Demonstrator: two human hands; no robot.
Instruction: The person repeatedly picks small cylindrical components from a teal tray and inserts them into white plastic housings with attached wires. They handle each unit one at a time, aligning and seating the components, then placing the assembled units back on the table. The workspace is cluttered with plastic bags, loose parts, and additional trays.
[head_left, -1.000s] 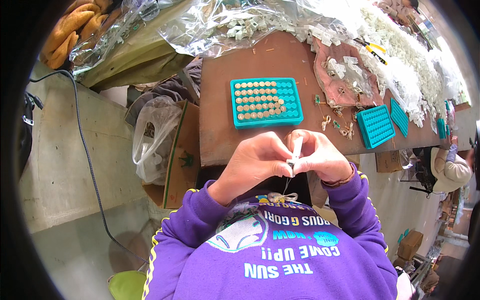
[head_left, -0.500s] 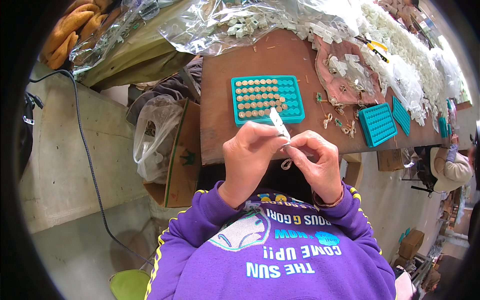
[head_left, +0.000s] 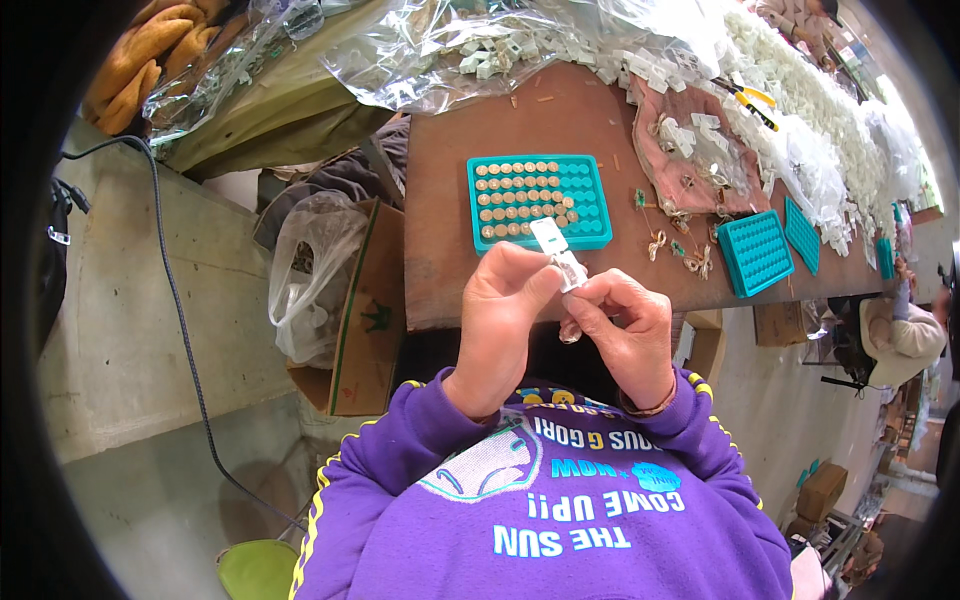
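Observation:
Between thumb and fingers, my left hand pinches a small white plastic case with its hinged lid folded out. My right hand is closed at the case's lower end, fingertips pressed together beside it. A small coiled bundle of wire hangs under the right fingertips; whether it joins the case is hidden. Just beyond the hands lies a teal tray, with round button cells in rows on its left and middle and bare pockets along its right.
A pink cloth carries white cases, near wire bundles and stacked teal trays. Yellow-handled pliers lie by a long heap of white cases. A cardboard box with a plastic bag stands left. Another person sits far right.
The white case has turned, showing its open inside and folded-out lid more fully. My right fingers have shifted slightly, and the wire bundle has moved a little. The view shifted slightly.

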